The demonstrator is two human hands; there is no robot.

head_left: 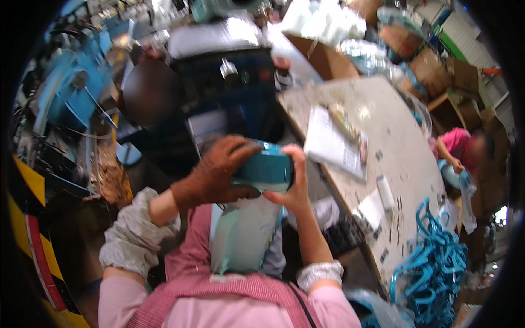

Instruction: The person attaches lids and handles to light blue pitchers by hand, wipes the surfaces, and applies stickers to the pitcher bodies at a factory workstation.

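Observation:
In front of my chest I hold a teal rounded plastic piece [268, 168], which looks like a box or a deep lid. My left hand [221, 168], in a brown work glove, grips its left side, thumb along the lower edge. My bare right hand [295, 183] presses the right side, with its fingers bent around the corner. Directly below, a translucent whitish-green container or sheet [243, 235] stands against my apron. Whether it is joined to the teal piece I cannot tell.
To the right, a worn table [377, 109] bears papers [336, 145], a white roll [385, 192] and a pile of teal plastic straps or handles [429, 268]. A co-worker [456, 145] in pink is beyond it. Blue machinery [74, 87] and a yellow-black striped edge [27, 180] lie left.

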